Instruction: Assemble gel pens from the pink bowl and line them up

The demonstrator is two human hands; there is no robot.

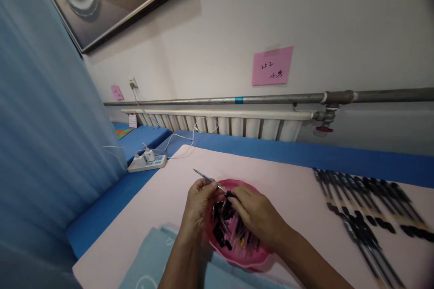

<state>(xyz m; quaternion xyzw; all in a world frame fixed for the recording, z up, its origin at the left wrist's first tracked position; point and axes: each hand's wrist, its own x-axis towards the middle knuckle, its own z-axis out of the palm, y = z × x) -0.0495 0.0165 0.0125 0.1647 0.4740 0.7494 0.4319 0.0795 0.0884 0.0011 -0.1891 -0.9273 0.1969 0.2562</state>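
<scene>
A slim pen with a clear, greyish barrel is held slantwise between both hands, its pointed end up and to the left. My left hand pinches the barrel near its middle. At the lower end, my right hand is closed on the pen's black end piece; whether that piece is separate I cannot tell. Below both hands sits a pink basin with a wavy rim. In it lie many loose pen parts, black, clear, pink and a few yellow. My right hand covers part of the basin.
Rows of black-capped pens lie on the pink sheet at right. A light-blue cloth is in front. A power strip with white cables stands back left, beside a blue curtain. A radiator lines the wall.
</scene>
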